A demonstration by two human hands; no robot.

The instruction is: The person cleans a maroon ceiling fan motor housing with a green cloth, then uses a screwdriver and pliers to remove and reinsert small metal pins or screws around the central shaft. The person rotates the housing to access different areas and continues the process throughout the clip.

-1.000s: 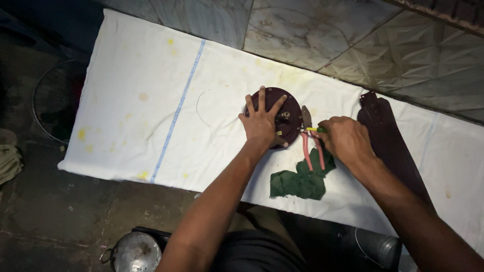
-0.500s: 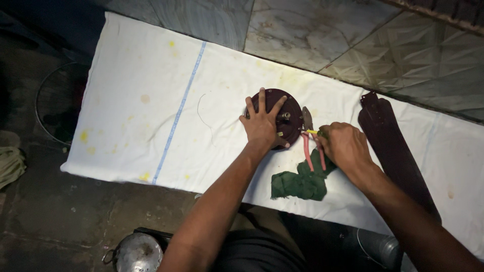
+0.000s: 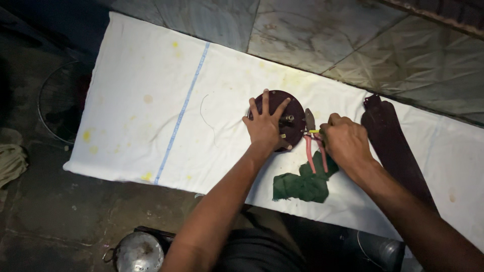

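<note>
Little has shifted since half a second ago: both hands stay where they were on the same work. Taking the dark round motor disc point(image 3: 287, 118) as the landmark, it lies near the middle of a white cloth point(image 3: 151, 116) spread over the worktop. Left hand point(image 3: 265, 127) lies flat on the disc, fingers spread apart, pressing it down. Right hand point(image 3: 348, 142) sits just right of the disc, closed around a small yellow-handled tool point(image 3: 314, 131) whose tip points at the disc's rim. Red-handled pliers point(image 3: 313, 151) lie beside the disc, over a green rag point(image 3: 301, 185) below it. A dark fan blade point(image 3: 390, 146) lies further right. Left of the disc the cloth is bare, crossed by a blue stripe point(image 3: 182, 113). Beyond the disc's far side runs a tiled surface point(image 3: 322, 35); near the cloth's front edge stands a metal pot point(image 3: 139, 254) on the dark floor.
</note>
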